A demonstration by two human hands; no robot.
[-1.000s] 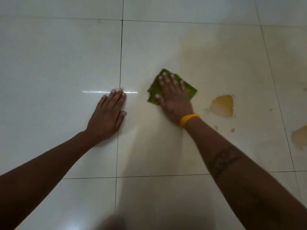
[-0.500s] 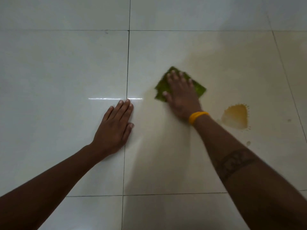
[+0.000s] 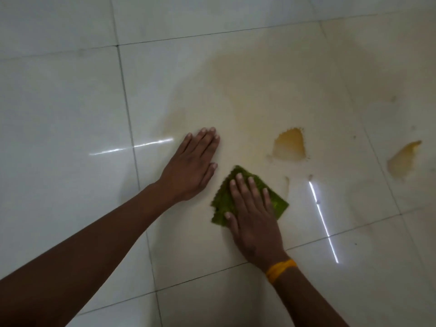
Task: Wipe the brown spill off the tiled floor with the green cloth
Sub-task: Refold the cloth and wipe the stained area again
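A folded green cloth (image 3: 221,204) lies on the pale tiled floor (image 3: 70,102), pressed flat under my right hand (image 3: 252,215), whose fingers are spread over it. My left hand (image 3: 191,166) rests palm down on the tile just left of the cloth, holding nothing. A brown puddle (image 3: 289,145) sits beyond the cloth to the right. A second brown puddle (image 3: 403,159) lies farther right. A thin brown streak (image 3: 286,184) and small drops lie between the cloth and the puddles. A faint yellowish smear (image 3: 236,86) covers the tile beyond both hands.
Dark grout lines (image 3: 127,107) cross the floor. Bright light reflections (image 3: 323,215) streak the glossy tiles. An orange band (image 3: 280,270) circles my right wrist.
My right hand has dragged the cloth toward me and to the right, nearer the puddle. My left hand now rests right of the grout line. The view has tilted, and the second puddle shows again.
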